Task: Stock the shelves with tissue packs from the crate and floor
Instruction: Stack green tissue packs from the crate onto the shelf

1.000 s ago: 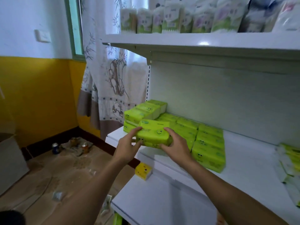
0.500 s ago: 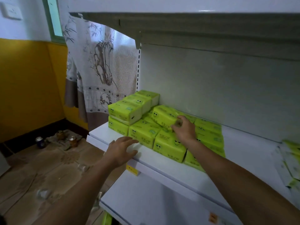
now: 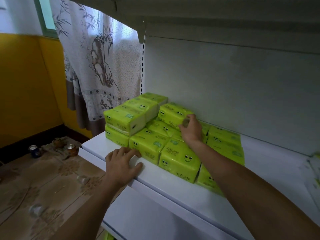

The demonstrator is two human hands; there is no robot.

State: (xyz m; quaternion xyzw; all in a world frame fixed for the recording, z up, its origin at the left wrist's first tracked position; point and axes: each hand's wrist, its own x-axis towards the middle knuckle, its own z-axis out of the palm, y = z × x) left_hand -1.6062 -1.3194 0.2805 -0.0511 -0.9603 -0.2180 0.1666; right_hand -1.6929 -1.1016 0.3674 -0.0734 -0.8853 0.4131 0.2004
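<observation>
Bright green tissue packs with smiley faces lie stacked two high on the white shelf (image 3: 173,189), against its left end. My right hand (image 3: 191,130) reaches over the front row and grips the right end of a tissue pack (image 3: 170,113) lying on the second layer near the back panel. The fingers curl round its corner. My left hand (image 3: 123,161) rests flat on the shelf's front edge, fingertips touching the front-left pack (image 3: 149,146). A taller pile of packs (image 3: 126,118) stands at the far left.
The shelf above (image 3: 216,18) hangs low over the stack. A lower shelf (image 3: 147,220) juts out below. To the right lies bare shelf surface, with pale packs (image 3: 316,163) at the frame edge. Two cans (image 3: 34,150) and litter lie on the floor by the curtain (image 3: 97,66).
Both hands carried the pack to the shelf a second ago. My left hand then let go and settled on the shelf edge, while my right hand set the pack on the second layer.
</observation>
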